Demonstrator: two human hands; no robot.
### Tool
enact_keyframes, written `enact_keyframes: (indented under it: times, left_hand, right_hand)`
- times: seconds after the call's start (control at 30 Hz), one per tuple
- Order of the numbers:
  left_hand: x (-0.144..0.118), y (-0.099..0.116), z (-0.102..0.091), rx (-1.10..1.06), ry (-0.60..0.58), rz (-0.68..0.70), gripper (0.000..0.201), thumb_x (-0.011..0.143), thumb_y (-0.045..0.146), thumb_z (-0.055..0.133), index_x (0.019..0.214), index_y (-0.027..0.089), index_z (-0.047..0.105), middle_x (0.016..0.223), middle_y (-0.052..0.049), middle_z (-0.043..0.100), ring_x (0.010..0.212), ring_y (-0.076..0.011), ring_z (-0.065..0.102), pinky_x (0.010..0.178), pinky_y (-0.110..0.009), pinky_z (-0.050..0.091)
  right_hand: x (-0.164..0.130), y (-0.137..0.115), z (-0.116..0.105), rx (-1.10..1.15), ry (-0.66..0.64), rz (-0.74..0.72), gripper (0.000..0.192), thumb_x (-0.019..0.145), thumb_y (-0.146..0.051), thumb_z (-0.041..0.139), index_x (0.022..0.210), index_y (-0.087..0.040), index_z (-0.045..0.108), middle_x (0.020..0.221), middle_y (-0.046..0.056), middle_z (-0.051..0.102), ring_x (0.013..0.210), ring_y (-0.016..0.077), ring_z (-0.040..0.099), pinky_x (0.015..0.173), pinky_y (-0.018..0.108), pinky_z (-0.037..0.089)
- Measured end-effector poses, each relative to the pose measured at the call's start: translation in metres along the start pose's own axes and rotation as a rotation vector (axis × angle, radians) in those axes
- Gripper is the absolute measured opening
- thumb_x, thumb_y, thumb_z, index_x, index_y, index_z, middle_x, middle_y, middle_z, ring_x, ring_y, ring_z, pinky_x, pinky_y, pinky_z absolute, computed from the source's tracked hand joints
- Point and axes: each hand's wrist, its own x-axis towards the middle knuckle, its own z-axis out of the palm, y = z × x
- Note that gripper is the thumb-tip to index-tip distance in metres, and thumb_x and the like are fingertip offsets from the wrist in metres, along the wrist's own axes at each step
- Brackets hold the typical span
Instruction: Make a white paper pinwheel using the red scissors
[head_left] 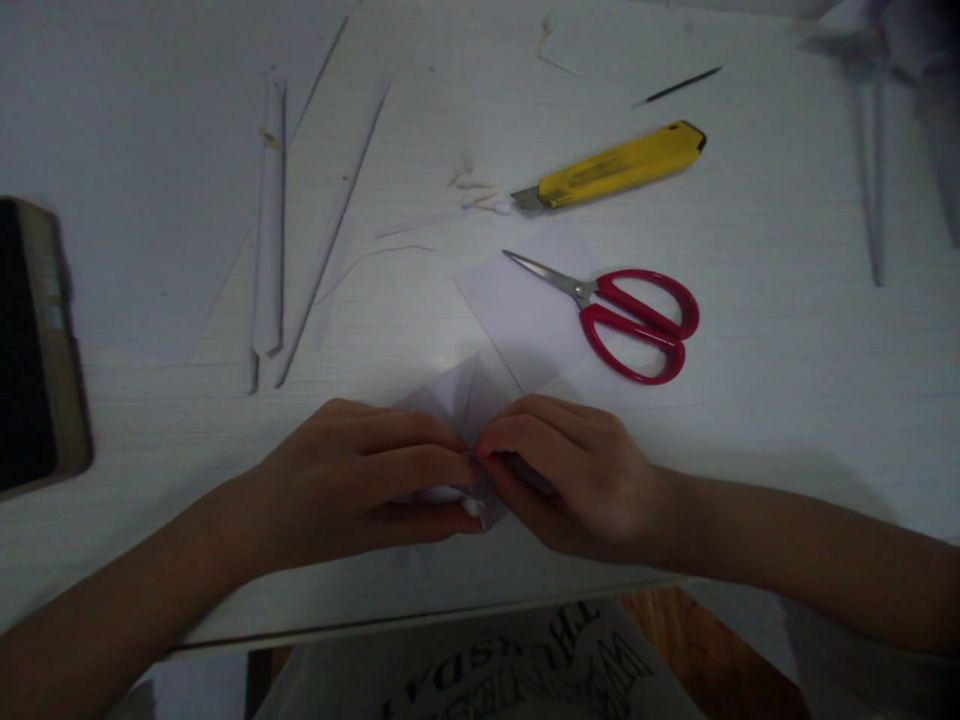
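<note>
Near the front edge of the white table, a folded piece of white paper (448,392) is between my two hands. My left hand (367,475) grips its left side, thumb below and fingers on top. The fingertips of my right hand (574,465) pinch the paper at its middle, touching the left fingertips. Creases run up toward the paper's top corner, while its lower part is mostly hidden by my fingers. Just beyond my right hand lie red-handled scissors (581,290), closed, partly on a flat square of white paper (517,305).
A yellow utility knife (622,165) lies behind the scissors with its blade out, next to cut cotton swab tips (487,204). Rolled paper tubes (271,220) and a large paper sheet (142,180) are at left. A phone (37,350) sits at the left edge. A thin dark rod (682,85) lies far right.
</note>
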Motion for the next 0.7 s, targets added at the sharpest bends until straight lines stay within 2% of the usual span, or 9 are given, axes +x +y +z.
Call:
enact_keyframes:
  times: [0.43,0.7]
  left_hand:
    - [0.0014,0.0001,-0.0012,0.025,0.002,0.007,0.014,0.075,0.037,0.053,0.08,0.024,0.054,0.075,0.004,0.065,0.06,-0.0099,0.061,0.046,-0.022,0.044]
    - [-0.0004,-0.0001,-0.0007,0.001,-0.022,0.014,0.015,0.075,0.038,0.053,0.08,0.024,0.054,0.076,0.004,0.066,0.061,-0.0099,0.062,0.047,-0.021,0.045]
  right_hand:
    - [-0.002,0.0014,0.0011,-0.044,-0.023,-0.056,0.009,0.077,-0.008,0.045,0.081,-0.007,0.052,0.073,0.007,0.056,0.067,0.0146,0.047,0.058,0.026,0.04]
    - [0.0012,0.0009,-0.0003,0.001,-0.024,-0.008,0.011,0.079,-0.012,0.043,0.083,-0.009,0.052,0.072,0.006,0.056,0.067,0.013,0.048,0.058,0.024,0.04]
